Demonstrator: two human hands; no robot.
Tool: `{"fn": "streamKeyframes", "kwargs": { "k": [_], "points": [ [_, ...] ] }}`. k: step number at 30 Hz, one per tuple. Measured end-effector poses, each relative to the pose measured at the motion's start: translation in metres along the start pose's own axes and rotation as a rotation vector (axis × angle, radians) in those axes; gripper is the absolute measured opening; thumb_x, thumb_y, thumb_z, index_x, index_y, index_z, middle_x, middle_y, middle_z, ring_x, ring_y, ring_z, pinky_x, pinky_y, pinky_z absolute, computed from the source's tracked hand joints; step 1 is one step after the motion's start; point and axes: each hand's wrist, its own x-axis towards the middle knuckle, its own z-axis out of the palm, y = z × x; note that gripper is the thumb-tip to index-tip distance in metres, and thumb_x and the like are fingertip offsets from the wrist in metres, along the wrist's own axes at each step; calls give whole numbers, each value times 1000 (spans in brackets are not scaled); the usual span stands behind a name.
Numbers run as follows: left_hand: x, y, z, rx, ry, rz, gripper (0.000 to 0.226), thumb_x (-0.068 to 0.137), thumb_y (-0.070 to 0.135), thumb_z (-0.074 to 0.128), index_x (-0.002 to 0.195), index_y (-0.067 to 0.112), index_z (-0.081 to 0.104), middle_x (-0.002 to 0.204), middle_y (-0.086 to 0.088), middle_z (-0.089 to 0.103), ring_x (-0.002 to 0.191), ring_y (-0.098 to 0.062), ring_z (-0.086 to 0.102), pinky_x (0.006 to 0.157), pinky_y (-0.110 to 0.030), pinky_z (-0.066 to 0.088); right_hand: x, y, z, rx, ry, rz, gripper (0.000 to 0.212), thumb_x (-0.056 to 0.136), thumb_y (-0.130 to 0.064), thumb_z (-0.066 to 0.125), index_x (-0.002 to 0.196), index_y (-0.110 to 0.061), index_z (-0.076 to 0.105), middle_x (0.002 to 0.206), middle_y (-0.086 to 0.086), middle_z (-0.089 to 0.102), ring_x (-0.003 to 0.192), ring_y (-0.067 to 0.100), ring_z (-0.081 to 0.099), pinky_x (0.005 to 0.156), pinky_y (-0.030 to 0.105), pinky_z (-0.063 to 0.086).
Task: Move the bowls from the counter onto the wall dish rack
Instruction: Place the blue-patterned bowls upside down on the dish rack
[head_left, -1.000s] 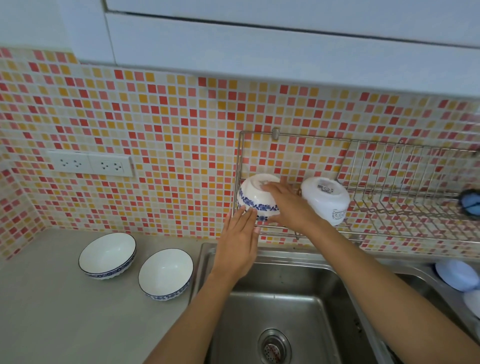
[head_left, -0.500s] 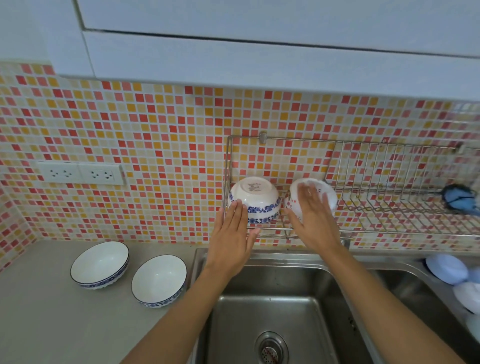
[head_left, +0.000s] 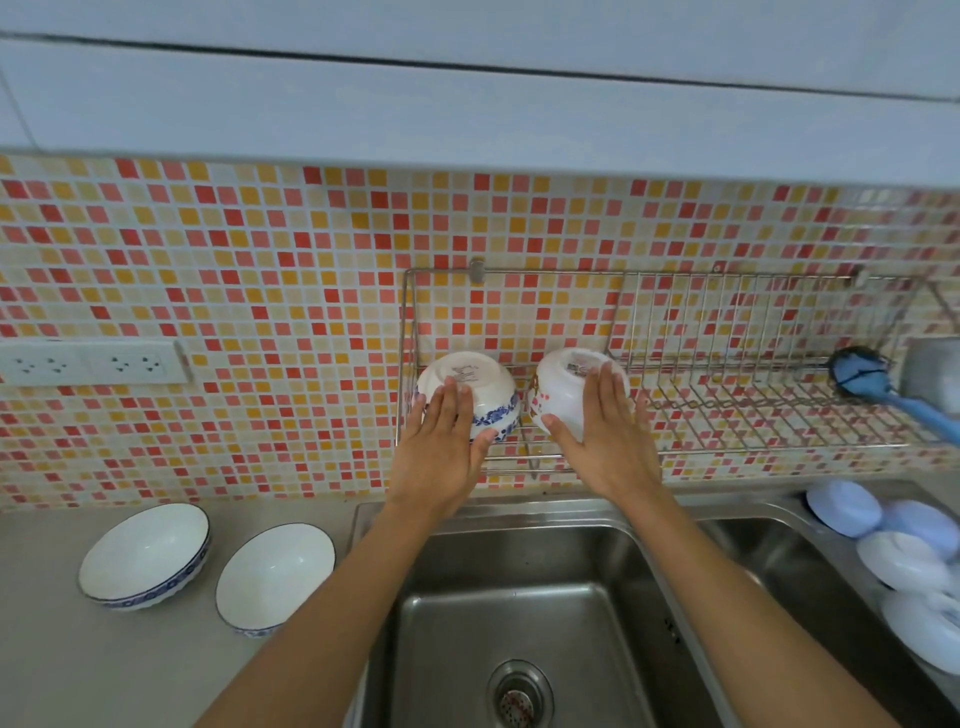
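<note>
Rack: the wall dish rack (head_left: 727, 415) carries two upturned bowls at its left end, side by side, foot rings toward the room.
Left hand: the left hand (head_left: 441, 441) lies flat on the blue-patterned bowl (head_left: 483, 395), fingers straight and together, not curled round it (a steadying touch, I'd say).
Right hand: the right hand (head_left: 602, 426) lies flat on the white bowl (head_left: 566, 389), fingers spread, gripping nothing. A second ago it rested on the patterned bowl instead.
What changed: the patterned bowl went from being held in place by both hands to sitting in the wires, and each hand has since settled on its own bowl.
Meaning: two bowls look placed; the pressing seems a last check for wobble.
Still to do: two white bowls, the wide bowl (head_left: 148, 553) and the smaller bowl (head_left: 275, 574), wait open side up on the tabletop (head_left: 104, 675), left of the sink (head_left: 519, 597).
Next, probably: lift off gently, then reach left.
</note>
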Motion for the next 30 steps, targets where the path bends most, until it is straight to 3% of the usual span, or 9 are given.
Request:
{"fn": "streamKeyframes", "kwargs": {
  "k": [3, 7, 9, 11, 13, 16, 20, 24, 30],
  "points": [
    [0, 0, 0, 14, 2, 7, 66, 97, 53, 6, 150, 15, 1, 159, -6, 0, 145, -16, -4, 114, -36, -13, -9, -2, 4, -26, 128, -17, 83, 94, -66, 10, 155, -11, 9, 163, 12, 9, 151, 27, 10, 120, 48, 7],
    [-28, 1, 2, 15, 119, 32, 55, 100, 46, 20, 145, 17, 31, 151, -5, 34, 140, -23, 31, 118, -44, 5, -41, -15, 18, 101, 301, 27, 66, 100, -52, 18, 143, -11, 46, 150, 14, 44, 140, 33, 38, 116, 54, 24],
    [-53, -1, 12, -49, 165, 41, 54, 99, 41, 32, 147, 18, 27, 153, -5, 30, 143, -23, 24, 120, -43, 6, -60, -20, 30, 141, 351, 7, 59, 100, -50, 26, 139, -12, 49, 148, 14, 46, 140, 33, 36, 117, 57, 19],
    [-78, -9, 22, -111, 158, 48, 59, 99, 37, 37, 150, 17, 16, 158, -7, 17, 147, -23, 8, 119, -41, 5, -78, -25, 40, 201, 352, 4, 61, 98, -49, 36, 147, -13, 36, 158, 14, 27, 148, 32, 16, 119, 55, 13],
    [-101, -25, 34, -120, 106, 42, 62, 99, 37, 36, 151, 19, 6, 159, -8, 7, 147, -23, -1, 120, -43, 6, -99, -34, 55, 326, 290, -23, 66, 98, -43, 45, 154, -17, 21, 165, 8, 1, 151, 30, 1, 115, 52, 15],
    [-134, -63, 54, -112, -50, -111, 63, 99, 45, 25, 149, 26, -7, 159, -5, -4, 147, -25, -6, 118, -51, 6, -138, -56, 92, 427, 106, -76, 66, 96, -38, 53, 154, -25, 23, 165, 1, -11, 150, 30, 10, 111, 51, 34],
    [-165, -123, 72, -185, -183, -468, 70, 90, 58, 2, 150, 21, 3, 159, -7, -4, 147, -28, -3, 116, -50, -1, -171, -98, 145, 560, -191, -7, 62, 91, -30, 63, 147, -22, 37, 161, 6, 20, 143, 29, 33, 111, 41, 37],
    [-178, -173, 83, -353, -176, -815, 68, 97, 38, 39, 148, 6, 9, 157, -20, 7, 144, -34, 11, 116, -48, 16, -159, -157, 165, 681, -483, 45, 69, 88, -34, 68, 147, -17, 37, 149, 12, 43, 133, 26, 45, 107, 35, 39],
    [-180, -209, 101, -629, -127, -1042, 65, 95, 21, 50, 144, -5, 17, 151, -24, 24, 138, -37, 28, 112, -40, 23, -122, -245, 188, 794, -689, 190, 80, 86, -45, 67, 150, -21, 27, 142, 10, 53, 122, 28, 56, 102, 43, 46]
  ]
}}
